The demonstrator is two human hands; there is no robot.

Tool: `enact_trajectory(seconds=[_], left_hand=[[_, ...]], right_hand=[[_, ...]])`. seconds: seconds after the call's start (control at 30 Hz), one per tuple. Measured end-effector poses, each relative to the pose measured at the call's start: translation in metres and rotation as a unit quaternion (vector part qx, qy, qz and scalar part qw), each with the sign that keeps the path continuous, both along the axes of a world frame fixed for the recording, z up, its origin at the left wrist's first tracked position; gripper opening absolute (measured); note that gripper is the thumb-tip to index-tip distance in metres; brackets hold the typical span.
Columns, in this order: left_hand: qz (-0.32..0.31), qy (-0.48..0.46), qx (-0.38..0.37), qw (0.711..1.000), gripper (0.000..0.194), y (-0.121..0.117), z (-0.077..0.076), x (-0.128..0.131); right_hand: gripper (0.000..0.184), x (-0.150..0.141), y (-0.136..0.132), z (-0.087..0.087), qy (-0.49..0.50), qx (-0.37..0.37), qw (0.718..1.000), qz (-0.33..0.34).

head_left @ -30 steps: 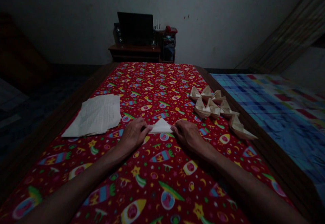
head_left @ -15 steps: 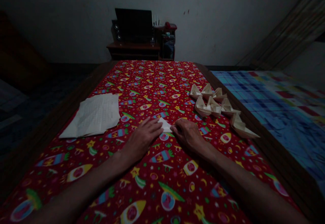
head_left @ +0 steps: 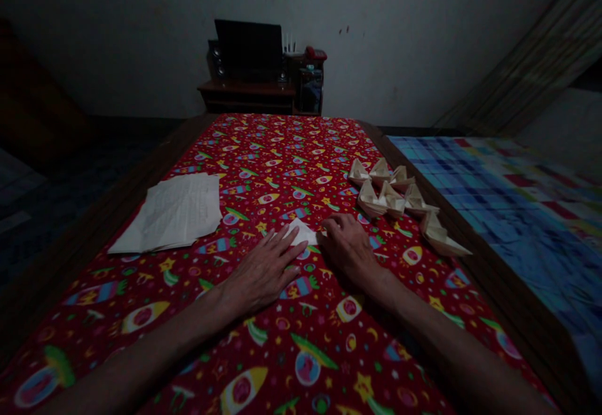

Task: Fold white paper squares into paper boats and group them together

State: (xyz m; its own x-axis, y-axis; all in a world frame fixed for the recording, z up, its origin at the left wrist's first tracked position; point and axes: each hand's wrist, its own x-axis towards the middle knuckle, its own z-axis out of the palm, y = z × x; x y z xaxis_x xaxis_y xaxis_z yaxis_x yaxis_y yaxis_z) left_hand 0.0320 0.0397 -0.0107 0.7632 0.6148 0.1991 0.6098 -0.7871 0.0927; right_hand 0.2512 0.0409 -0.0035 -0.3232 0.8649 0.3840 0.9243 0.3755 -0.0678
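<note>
A small piece of folded white paper (head_left: 305, 234) lies on the red patterned cloth (head_left: 301, 145), between my two hands. My left hand (head_left: 268, 272) rests flat with its fingers apart, the fingertips pressing on the paper's left part and hiding some of it. Curled at the paper's right corner are the fingers of my right hand (head_left: 348, 247), with the thumb side against that corner. Several folded paper boats (head_left: 386, 199) stand in rows to the right, beyond my right hand. To the left lies a stack of paper sheets (head_left: 176, 211).
The cloth covers a dark wooden table (head_left: 498, 277). Past its far end, a black monitor (head_left: 249, 50) and a red telephone (head_left: 316, 54) stand on furniture by the wall. A blue checked sheet (head_left: 451, 195) spreads out on the right.
My left hand's fingers have spread wider and flattened on the folded paper. My right hand stays at the right corner, slightly raised at the knuckles. The view has shifted slightly.
</note>
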Motion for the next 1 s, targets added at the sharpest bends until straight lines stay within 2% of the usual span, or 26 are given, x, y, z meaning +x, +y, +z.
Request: enact_trajectory(seconds=[0.13,0.2,0.33,0.43,0.53,0.63,0.8,0.9,1.0], left_hand=[[0.022,0.007,0.003,1.0,0.045,0.001,-0.001,-0.013],[0.033,0.017,0.007,0.999,0.044,0.0,-0.001,-0.021],[0.058,0.02,0.009,0.998,0.045,-0.002,-0.005,-0.036],[0.074,0.003,-0.001,0.997,0.043,0.001,-0.006,-0.042],[0.084,-0.033,-0.008,0.996,0.038,0.01,-0.002,-0.039],[0.068,-0.064,-0.012,0.996,0.034,0.019,0.005,-0.031],[-0.004,-0.006,0.005,1.0,0.043,0.013,0.007,-0.016],[0.01,0.003,0.016,1.0,0.049,0.002,0.001,-0.016],[0.017,0.015,0.017,1.0,0.048,-0.002,-0.004,-0.026]], right_hand=[[0.011,0.002,-0.001,-0.002,-0.041,-0.038,0.988,0.141],[0.012,0.004,0.0,-0.004,-0.04,-0.048,0.984,0.17],[0.015,0.006,0.0,-0.005,-0.057,-0.037,0.982,0.179],[0.018,0.0,-0.001,0.0,-0.095,-0.032,0.982,0.16],[0.017,-0.012,0.0,0.009,-0.126,-0.039,0.98,0.148],[0.015,-0.024,0.004,0.013,-0.131,-0.051,0.978,0.157],[0.021,-0.027,0.007,0.003,-0.107,-0.043,0.972,0.206],[0.03,-0.015,-0.001,-0.007,-0.078,-0.018,0.969,0.233],[0.034,0.002,-0.013,-0.012,-0.044,-0.021,0.975,0.217]])
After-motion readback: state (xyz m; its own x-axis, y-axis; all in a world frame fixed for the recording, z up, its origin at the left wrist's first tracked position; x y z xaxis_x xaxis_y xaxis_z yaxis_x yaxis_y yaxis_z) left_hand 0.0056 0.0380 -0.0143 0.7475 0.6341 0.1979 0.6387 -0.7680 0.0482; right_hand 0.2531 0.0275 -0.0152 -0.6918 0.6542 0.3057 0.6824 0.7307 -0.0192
